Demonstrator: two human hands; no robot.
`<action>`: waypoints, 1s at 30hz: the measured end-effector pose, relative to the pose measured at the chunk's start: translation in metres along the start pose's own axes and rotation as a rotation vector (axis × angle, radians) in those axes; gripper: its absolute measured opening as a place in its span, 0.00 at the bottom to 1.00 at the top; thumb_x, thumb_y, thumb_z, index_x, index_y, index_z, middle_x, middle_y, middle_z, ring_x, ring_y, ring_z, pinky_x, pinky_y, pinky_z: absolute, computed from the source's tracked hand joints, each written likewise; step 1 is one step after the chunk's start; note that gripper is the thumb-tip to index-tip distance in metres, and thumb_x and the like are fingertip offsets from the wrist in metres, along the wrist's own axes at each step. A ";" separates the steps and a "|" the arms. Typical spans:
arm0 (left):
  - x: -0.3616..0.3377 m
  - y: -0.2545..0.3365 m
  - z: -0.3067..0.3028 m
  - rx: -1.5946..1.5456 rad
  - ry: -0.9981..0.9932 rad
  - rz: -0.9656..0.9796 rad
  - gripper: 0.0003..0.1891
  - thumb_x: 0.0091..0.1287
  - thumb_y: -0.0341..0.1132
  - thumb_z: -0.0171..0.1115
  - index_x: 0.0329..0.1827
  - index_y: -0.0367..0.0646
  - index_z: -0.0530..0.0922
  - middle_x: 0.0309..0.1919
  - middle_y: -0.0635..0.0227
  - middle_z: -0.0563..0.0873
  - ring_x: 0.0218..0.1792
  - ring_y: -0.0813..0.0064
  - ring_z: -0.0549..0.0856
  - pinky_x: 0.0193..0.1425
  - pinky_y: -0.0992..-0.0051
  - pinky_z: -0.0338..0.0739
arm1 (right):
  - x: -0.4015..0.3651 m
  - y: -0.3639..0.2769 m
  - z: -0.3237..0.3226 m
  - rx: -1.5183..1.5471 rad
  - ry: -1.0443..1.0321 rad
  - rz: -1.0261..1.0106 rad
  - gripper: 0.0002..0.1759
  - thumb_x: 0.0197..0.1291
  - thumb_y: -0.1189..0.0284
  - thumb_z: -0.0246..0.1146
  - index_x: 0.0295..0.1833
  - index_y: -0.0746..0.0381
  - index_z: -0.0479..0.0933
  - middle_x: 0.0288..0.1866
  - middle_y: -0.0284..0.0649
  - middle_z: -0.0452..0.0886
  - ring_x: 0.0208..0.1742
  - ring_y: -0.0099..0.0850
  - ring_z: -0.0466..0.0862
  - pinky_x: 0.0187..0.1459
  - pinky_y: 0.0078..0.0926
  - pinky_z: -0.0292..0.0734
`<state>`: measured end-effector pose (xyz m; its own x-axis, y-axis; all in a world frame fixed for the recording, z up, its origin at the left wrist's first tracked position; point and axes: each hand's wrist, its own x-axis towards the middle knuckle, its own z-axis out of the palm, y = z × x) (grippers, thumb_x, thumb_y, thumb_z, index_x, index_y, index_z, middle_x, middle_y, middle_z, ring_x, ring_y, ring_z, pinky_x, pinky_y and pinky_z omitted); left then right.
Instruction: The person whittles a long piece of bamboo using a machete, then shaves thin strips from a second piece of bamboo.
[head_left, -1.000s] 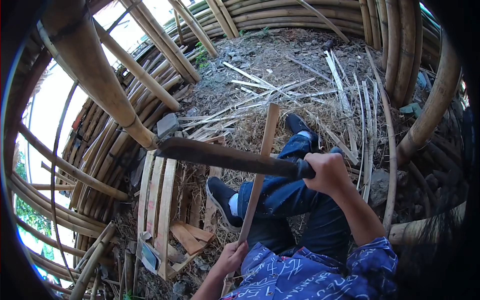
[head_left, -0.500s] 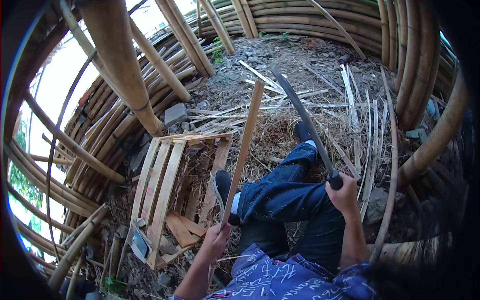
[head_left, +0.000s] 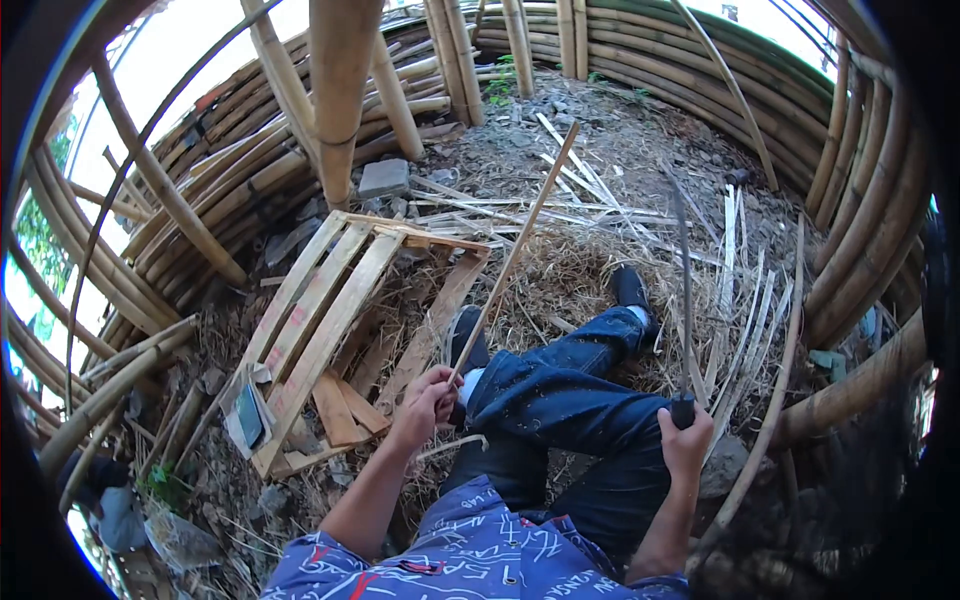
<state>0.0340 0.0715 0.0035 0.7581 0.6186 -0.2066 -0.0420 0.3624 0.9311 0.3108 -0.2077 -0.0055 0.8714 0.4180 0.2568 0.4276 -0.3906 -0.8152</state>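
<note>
My left hand point(head_left: 430, 405) is closed round the lower end of a long thin wooden strip point(head_left: 518, 245), which points up and away to the right. In my right hand point(head_left: 686, 438) is the dark handle of a long machete point(head_left: 686, 290), its blade upright and edge-on, slightly blurred. The strip and the blade are apart. Below them are my legs in blue jeans point(head_left: 570, 380), crossed on the ground. A slatted wooden crate point(head_left: 330, 325) lies left of my left hand.
Pale split strips point(head_left: 730, 270) lie scattered over straw and rubble ahead. A phone point(head_left: 249, 415) rests on the crate's near left corner. Bamboo posts point(head_left: 337, 110) and stacked poles point(head_left: 690, 60) surround the place. A grey block point(head_left: 384, 179) sits behind the crate.
The view has shifted, so the crate and posts appear farther right. The strip now leans more to the right and shows a narrower side. The machete blade has turned to near upright.
</note>
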 end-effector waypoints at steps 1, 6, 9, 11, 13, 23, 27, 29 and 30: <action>0.002 -0.002 -0.004 -0.017 0.020 0.054 0.09 0.74 0.32 0.47 0.49 0.39 0.74 0.25 0.80 0.68 0.21 0.91 0.63 0.24 0.87 0.56 | 0.000 0.003 -0.001 0.042 -0.009 0.050 0.11 0.52 0.74 0.71 0.30 0.68 0.76 0.19 0.37 0.73 0.22 0.26 0.70 0.28 0.31 0.68; 0.006 0.004 -0.013 0.090 0.108 0.180 0.05 0.76 0.30 0.54 0.49 0.38 0.73 0.26 0.77 0.74 0.24 0.88 0.74 0.25 0.84 0.71 | -0.006 0.012 0.002 0.103 -0.028 0.135 0.11 0.52 0.74 0.71 0.31 0.68 0.76 0.20 0.35 0.73 0.23 0.25 0.71 0.28 0.30 0.68; 0.004 0.012 -0.010 0.067 0.104 0.152 0.05 0.77 0.30 0.54 0.50 0.39 0.70 0.28 0.72 0.79 0.23 0.85 0.79 0.25 0.81 0.77 | -0.009 0.009 0.004 0.068 -0.052 0.108 0.12 0.51 0.73 0.72 0.31 0.69 0.76 0.20 0.37 0.73 0.22 0.28 0.72 0.28 0.32 0.69; 0.003 0.011 -0.011 0.069 0.078 0.147 0.05 0.77 0.30 0.54 0.50 0.39 0.70 0.29 0.70 0.81 0.23 0.84 0.79 0.25 0.81 0.77 | -0.010 0.000 0.004 0.012 -0.051 0.045 0.13 0.51 0.73 0.72 0.31 0.69 0.76 0.20 0.39 0.73 0.22 0.30 0.72 0.28 0.33 0.69; 0.003 0.009 -0.012 0.115 0.073 0.151 0.06 0.77 0.29 0.55 0.50 0.40 0.69 0.31 0.66 0.84 0.23 0.82 0.81 0.27 0.81 0.79 | -0.012 -0.009 0.006 -0.043 -0.049 -0.018 0.13 0.51 0.72 0.72 0.31 0.69 0.76 0.20 0.41 0.74 0.21 0.31 0.73 0.28 0.34 0.69; 0.010 -0.016 -0.014 0.385 0.273 0.352 0.08 0.71 0.26 0.64 0.44 0.41 0.71 0.28 0.67 0.84 0.26 0.83 0.83 0.30 0.80 0.81 | -0.024 -0.021 0.017 -0.016 -0.011 -0.037 0.14 0.52 0.70 0.73 0.31 0.68 0.76 0.20 0.40 0.74 0.22 0.31 0.72 0.29 0.34 0.69; 0.009 -0.011 -0.011 0.215 0.208 0.223 0.08 0.73 0.33 0.62 0.40 0.41 0.72 0.24 0.75 0.78 0.22 0.86 0.78 0.26 0.81 0.75 | -0.027 -0.004 0.018 0.142 -0.014 0.108 0.14 0.54 0.70 0.72 0.31 0.67 0.75 0.22 0.35 0.74 0.25 0.26 0.72 0.31 0.30 0.69; 0.010 -0.008 -0.013 0.124 0.150 0.123 0.09 0.75 0.36 0.61 0.39 0.42 0.73 0.23 0.78 0.75 0.21 0.87 0.76 0.24 0.82 0.73 | -0.027 -0.001 0.019 0.156 -0.007 0.114 0.14 0.55 0.70 0.72 0.31 0.67 0.76 0.22 0.35 0.74 0.25 0.25 0.71 0.32 0.29 0.69; 0.012 -0.012 -0.018 0.180 0.095 0.007 0.10 0.75 0.39 0.60 0.38 0.43 0.74 0.23 0.79 0.74 0.20 0.88 0.75 0.24 0.82 0.72 | -0.026 -0.001 0.019 0.169 -0.005 0.119 0.13 0.55 0.71 0.72 0.31 0.67 0.76 0.22 0.34 0.73 0.25 0.25 0.71 0.32 0.27 0.69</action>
<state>0.0321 0.0866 -0.0157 0.6929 0.6868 -0.2198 0.0763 0.2332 0.9694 0.2828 -0.2027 -0.0211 0.9123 0.3807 0.1511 0.2746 -0.2949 -0.9152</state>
